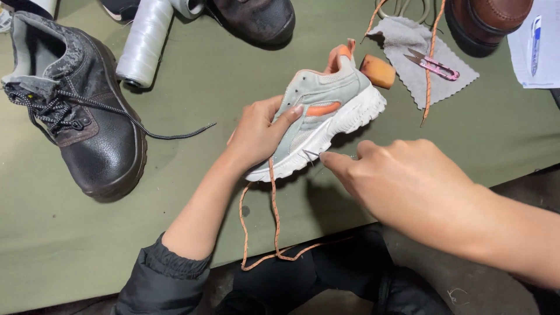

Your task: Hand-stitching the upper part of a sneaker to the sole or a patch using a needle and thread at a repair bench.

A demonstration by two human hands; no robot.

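From the head camera: left hand (259, 131) wraps the small grey-and-orange sneaker (326, 114), holding it tilted above the green table (192, 192), orange lace (274, 216) dangling down. Right hand (402, 175) pinches a thin needle (312, 154) at the white sole. Black boot (81, 116) sits well left, pink snips (434, 66) on a grey cloth (420, 81) beyond.

sneaker (326, 111): 1 | black boots (87, 111): 2 | brown shoe (490, 17): 1 | thread spools (143, 44): 2 | snips (434, 65): 1 | cloth (443, 81): 1
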